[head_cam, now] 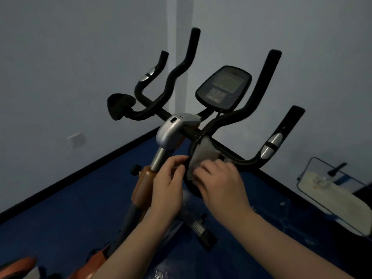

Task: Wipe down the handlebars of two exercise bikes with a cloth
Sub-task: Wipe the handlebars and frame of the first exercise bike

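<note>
An exercise bike stands in the room corner with black handlebars (261,93) branching up left and right of a grey display console (224,87). A grey cloth (201,156) lies on the right-hand elbow pad (193,188) of the handlebars. My right hand (219,182) presses on the cloth's lower edge and grips it. My left hand (169,182) sits just left of the pad, fingers curled at the cloth's edge; whether it grips the cloth is unclear. A matching black elbow pad (119,104) sits on the left side.
The silver stem clamp (173,129) and orange frame (145,184) rise below the bars. Blue floor (60,208) meets pale walls at a dark skirting. A white and clear object (332,190) lies at right. Another orange part (18,264) shows at the bottom left.
</note>
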